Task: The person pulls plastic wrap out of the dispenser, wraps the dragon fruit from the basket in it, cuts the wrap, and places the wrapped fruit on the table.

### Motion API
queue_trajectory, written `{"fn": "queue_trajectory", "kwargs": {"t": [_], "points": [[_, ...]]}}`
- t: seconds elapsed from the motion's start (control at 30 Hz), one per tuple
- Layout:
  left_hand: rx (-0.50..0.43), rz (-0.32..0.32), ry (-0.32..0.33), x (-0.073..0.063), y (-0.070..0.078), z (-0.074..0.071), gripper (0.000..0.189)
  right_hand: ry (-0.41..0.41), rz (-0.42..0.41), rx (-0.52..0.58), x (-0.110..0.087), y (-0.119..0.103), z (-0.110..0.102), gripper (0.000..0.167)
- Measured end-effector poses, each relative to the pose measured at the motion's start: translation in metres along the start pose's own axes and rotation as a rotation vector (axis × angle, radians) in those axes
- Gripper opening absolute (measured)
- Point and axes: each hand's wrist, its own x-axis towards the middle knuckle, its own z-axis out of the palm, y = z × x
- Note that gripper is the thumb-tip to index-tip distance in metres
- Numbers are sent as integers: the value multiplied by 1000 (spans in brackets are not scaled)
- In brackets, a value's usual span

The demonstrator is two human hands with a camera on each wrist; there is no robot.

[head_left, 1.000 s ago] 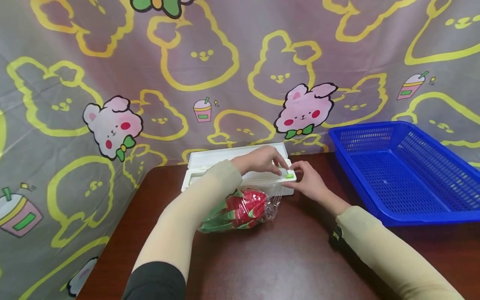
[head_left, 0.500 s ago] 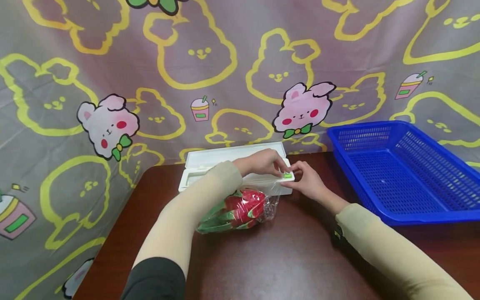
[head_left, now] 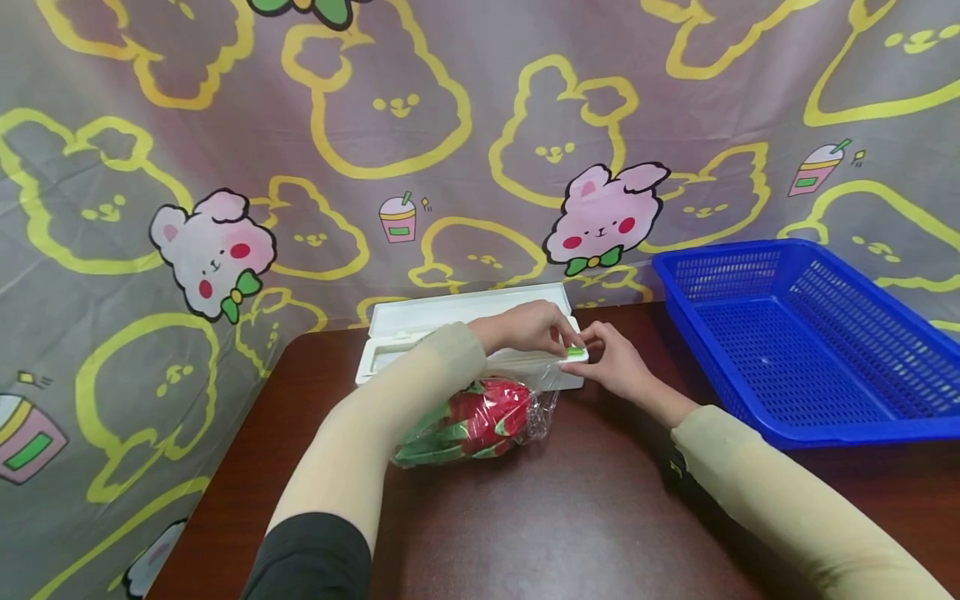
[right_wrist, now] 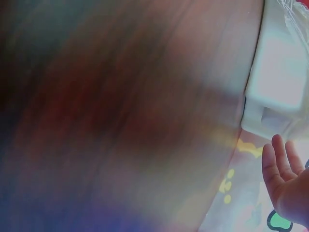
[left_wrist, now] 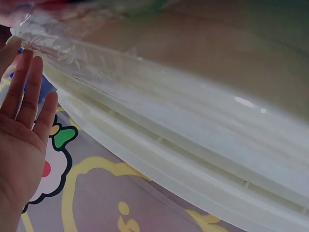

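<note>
A white cling film dispenser (head_left: 367,363) lies at the back of the table with its lid (head_left: 427,315) raised. My left hand (head_left: 525,327) reaches over it, thumb and fingertips pinching the green slide cutter (head_left: 575,352) at its right end. At that same end my right hand (head_left: 615,360) holds the corner between thumb and fingers. A red and green dragon fruit (head_left: 491,412) lies in front, wrapped in clear film (head_left: 546,398) that still joins the dispenser. In the left wrist view the film (left_wrist: 58,46) stretches along the dispenser's edge (left_wrist: 145,116).
A blue plastic basket (head_left: 780,367) with slotted sides stands on the right of the brown table (head_left: 570,508). Behind the dispenser hangs a cartoon-printed curtain (head_left: 480,125), close to the table's back edge.
The head view has shifted slightly. Both hands keep their hold at the dispenser's right end, and the dragon fruit lies in the same place.
</note>
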Motion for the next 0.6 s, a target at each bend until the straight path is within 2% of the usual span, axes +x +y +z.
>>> {"fn": "queue_trajectory", "kwargs": {"t": [0.27,0.43,0.6], "points": [[18,-6,-3,0,-4,-1,23,-14,14,-17,1,0,-1,41],[77,-21,-9,-4,-3,-5,21,-35,31,-64,2,0,-2,42],[96,-29,-36,-6,-3,-7,20,-34,40,-84,1,-1,-4,42]]}}
